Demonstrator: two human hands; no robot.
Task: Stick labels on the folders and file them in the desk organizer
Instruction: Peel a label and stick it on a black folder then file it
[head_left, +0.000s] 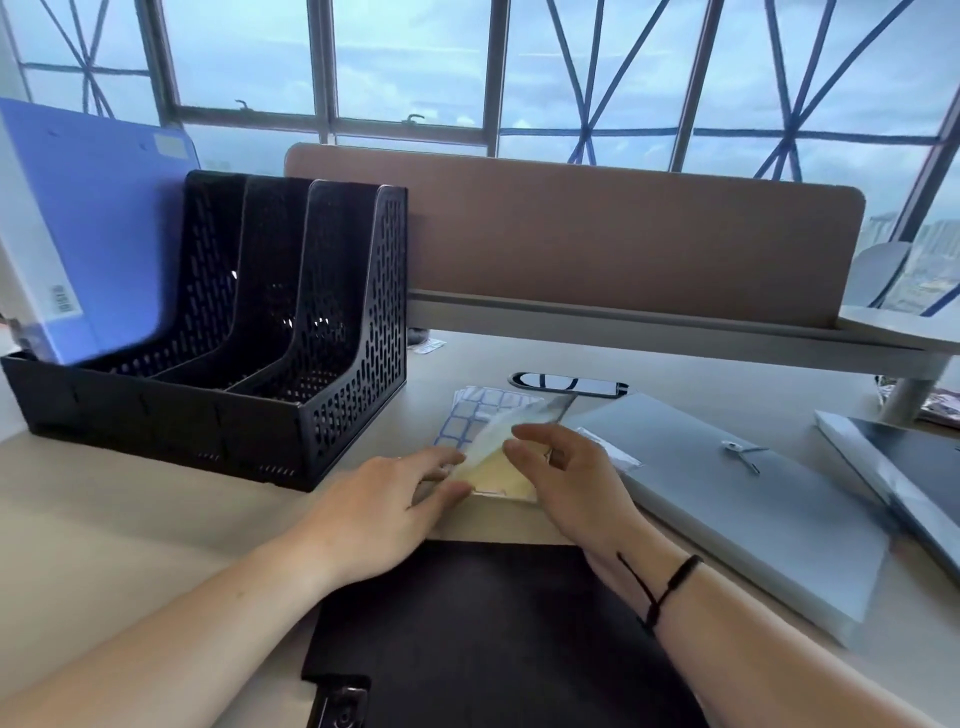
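A black folder (483, 629) lies flat on the desk right in front of me. Beyond its far edge lies a pack of label sheets (475, 415), white labels with blue borders. My left hand (384, 509) and my right hand (566, 483) both hold a yellowish backing sheet (501, 475) from that pack, pinching it at its near corners. The black mesh desk organizer (311, 322) stands at the left with three slots; a blue folder (98, 228) stands in its leftmost slot. A grey folder (727, 499) lies at the right.
A second grey folder (904, 467) lies at the far right edge. A brown partition screen (597, 244) runs along the back of the desk (130, 509). A black cable grommet (566, 385) sits in the desk behind the labels. Windows fill the background.
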